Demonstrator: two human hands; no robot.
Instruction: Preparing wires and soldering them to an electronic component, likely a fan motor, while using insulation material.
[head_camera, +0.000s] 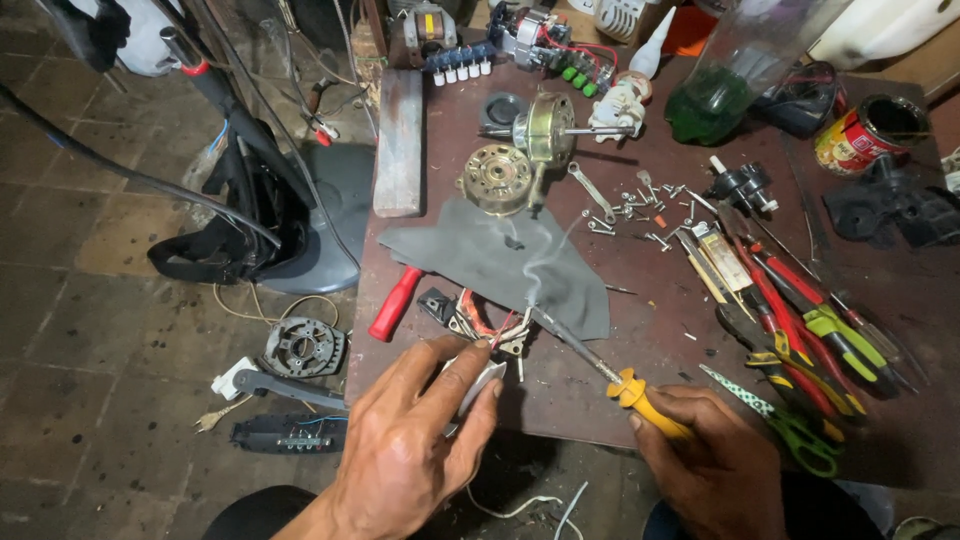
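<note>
My left hand grips a small motor stator with copper windings and loose wires at the near edge of the dark workbench. Thumb and fingers pinch a white part under it. My right hand holds a soldering iron by its yellow handle. The iron's tip touches the stator's wires, and thin smoke rises from there. A grey cloth lies just behind the stator.
Behind the cloth lie brass motor parts, a wrench, scattered screws and a wooden block. Pliers, screwdrivers and green scissors crowd the right side. A red-handled tool lies at left. Fan parts and cables litter the floor.
</note>
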